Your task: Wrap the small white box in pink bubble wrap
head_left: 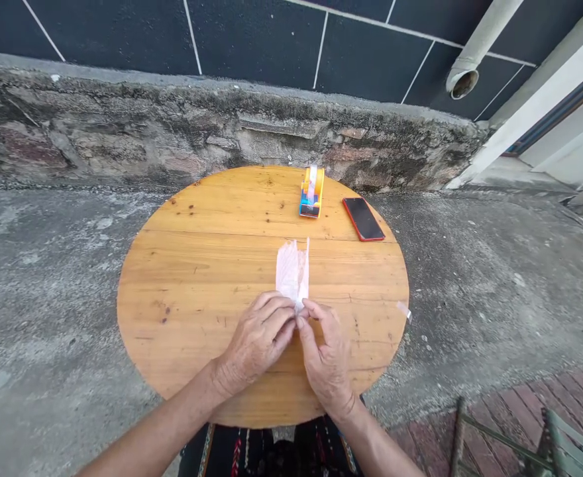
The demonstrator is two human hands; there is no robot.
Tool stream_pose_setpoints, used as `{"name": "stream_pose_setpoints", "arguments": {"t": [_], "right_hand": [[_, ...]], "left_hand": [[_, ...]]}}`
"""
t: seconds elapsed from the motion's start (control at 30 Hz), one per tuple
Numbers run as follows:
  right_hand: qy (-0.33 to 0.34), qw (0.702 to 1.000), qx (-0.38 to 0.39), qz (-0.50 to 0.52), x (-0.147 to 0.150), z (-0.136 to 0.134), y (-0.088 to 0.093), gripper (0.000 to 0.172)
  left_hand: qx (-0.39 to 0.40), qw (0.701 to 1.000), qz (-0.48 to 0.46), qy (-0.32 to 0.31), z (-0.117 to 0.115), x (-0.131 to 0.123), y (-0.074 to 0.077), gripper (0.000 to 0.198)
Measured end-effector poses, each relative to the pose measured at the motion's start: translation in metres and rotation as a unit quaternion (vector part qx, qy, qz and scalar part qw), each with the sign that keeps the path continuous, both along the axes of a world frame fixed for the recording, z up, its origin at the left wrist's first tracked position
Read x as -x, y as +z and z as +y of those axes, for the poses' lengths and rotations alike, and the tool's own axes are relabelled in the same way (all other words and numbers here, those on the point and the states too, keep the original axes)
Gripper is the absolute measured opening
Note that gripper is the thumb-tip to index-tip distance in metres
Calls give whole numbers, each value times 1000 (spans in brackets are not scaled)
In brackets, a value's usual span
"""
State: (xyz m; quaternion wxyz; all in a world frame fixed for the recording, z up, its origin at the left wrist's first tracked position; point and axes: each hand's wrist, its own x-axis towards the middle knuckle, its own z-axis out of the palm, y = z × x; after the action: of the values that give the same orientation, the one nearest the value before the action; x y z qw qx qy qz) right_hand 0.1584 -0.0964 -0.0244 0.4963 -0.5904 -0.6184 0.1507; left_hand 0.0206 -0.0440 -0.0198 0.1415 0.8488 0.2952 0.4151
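Observation:
A pale pinkish-white piece of thin crinkled paper, tissue-like, lies lengthwise on the round wooden table. Its far end is ragged and a fold runs down its right side. My left hand pinches the near end from the left, fingers bent and closed. From the right, my right hand grips the same end between thumb and forefinger. The fingertips of both hands almost meet there and hide the gathered tip of the paper.
Beyond the paper stands a yellow and blue tape dispenser. A red-edged phone lies to its right. A short strip of clear tape sticks to the table's right edge. A stone wall base rises behind; a metal frame stands lower right.

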Motion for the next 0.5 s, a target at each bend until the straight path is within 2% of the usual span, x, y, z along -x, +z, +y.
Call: {"name": "stream_pose_setpoints", "arguments": {"t": [0.1,0.27,0.37,0.5], "right_hand": [[27,999,-15,-39,-1,-4,-1,34],[58,990,-29,-123,-6,-8,2,45],[71,981,-42,-175,-9,-8,3,52],[71,978,-47,-189,-12,-8,0,60]], "left_hand": [[52,999,-16,5,-3,3,1,21],[129,991,-34,-7,-3,8,12,29],[143,989,-39,2,0,6,15,21],[135,989,-58,33,1,-2,11,18]]}}
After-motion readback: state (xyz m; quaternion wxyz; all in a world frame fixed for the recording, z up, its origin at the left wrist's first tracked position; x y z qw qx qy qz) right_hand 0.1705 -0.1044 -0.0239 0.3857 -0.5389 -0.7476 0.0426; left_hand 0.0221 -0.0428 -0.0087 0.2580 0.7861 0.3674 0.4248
